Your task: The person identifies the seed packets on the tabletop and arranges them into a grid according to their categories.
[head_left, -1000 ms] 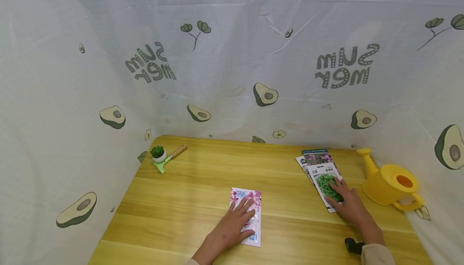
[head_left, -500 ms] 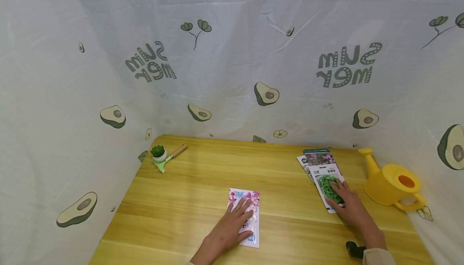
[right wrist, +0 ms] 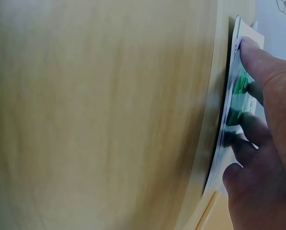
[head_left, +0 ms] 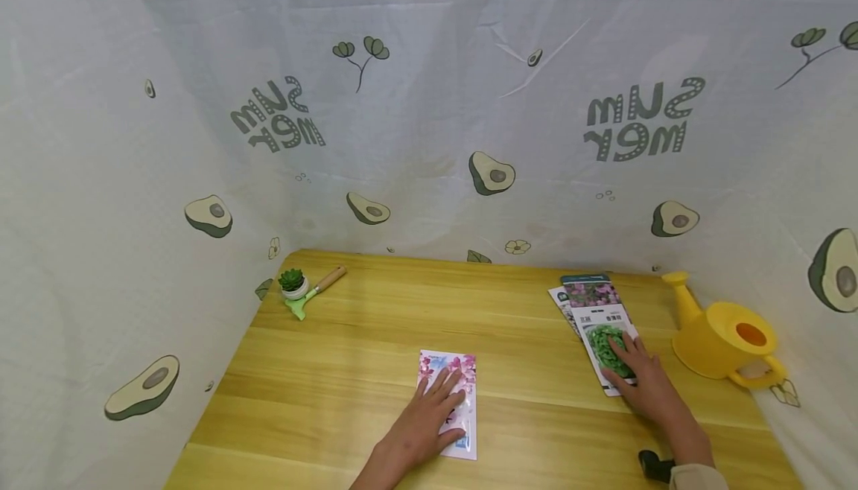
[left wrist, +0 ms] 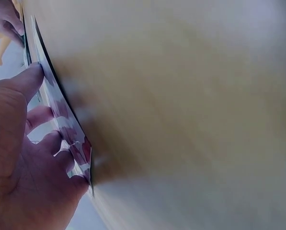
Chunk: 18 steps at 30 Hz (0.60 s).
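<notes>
My left hand (head_left: 425,419) lies with spread fingers on a seed packet printed with pink blossoms (head_left: 469,412), flat on the table. In the left wrist view, the thumb and fingertips of the left hand (left wrist: 28,167) touch the face of that packet (left wrist: 63,112). My right hand (head_left: 650,382) rests its fingers on a white packet with a green leafy picture (head_left: 599,324). This packet overlaps a purple-flower packet (head_left: 593,295), and the corner of another white packet (head_left: 563,302) shows beneath. The right wrist view has the right hand (right wrist: 272,124) pressing the leafy packet (right wrist: 239,88).
A yellow watering can (head_left: 710,341) stands right of my right hand. At the far left corner sit a small potted succulent (head_left: 291,281) and a green garden tool with a wooden handle (head_left: 330,279). A printed white cloth (head_left: 415,132) hangs around the wooden table (head_left: 335,371).
My left hand and the pink-blossom packet have slid slightly left and towards me. The right hand and its packets stay nearly in place.
</notes>
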{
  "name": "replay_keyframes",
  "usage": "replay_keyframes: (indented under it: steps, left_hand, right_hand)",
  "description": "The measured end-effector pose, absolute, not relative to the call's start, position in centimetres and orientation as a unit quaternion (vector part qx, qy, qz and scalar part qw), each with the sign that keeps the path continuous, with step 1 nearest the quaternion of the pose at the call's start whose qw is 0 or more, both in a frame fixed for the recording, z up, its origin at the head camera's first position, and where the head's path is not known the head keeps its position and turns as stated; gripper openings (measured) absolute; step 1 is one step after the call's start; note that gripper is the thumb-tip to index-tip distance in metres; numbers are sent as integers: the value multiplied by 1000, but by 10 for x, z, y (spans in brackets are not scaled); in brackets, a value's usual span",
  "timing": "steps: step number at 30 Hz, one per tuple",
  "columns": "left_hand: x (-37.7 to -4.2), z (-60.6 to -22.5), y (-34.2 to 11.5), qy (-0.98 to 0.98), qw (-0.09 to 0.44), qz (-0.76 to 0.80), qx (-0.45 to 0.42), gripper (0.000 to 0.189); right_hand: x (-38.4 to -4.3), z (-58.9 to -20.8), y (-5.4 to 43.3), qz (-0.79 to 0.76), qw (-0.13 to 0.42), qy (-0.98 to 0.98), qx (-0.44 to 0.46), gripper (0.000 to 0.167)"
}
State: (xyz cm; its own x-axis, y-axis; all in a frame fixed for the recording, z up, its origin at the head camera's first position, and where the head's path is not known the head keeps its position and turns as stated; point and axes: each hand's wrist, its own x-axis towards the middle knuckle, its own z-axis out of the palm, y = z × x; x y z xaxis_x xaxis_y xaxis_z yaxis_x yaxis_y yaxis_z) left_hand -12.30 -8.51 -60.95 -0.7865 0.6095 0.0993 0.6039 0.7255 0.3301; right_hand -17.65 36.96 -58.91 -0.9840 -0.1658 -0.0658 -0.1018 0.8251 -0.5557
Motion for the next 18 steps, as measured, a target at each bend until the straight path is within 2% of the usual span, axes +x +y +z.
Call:
replay_keyframes:
  steps: [11,18]
  left_hand:
    - [-119,-609,-85,931,12,181,317,63]
    - [-117,-596,-83,936,27,165,311,61]
  right_hand:
    - [-174,-590,366,-295,42,952,-68,75]
    - [-171,-587,361,-295,59,952,-58,79]
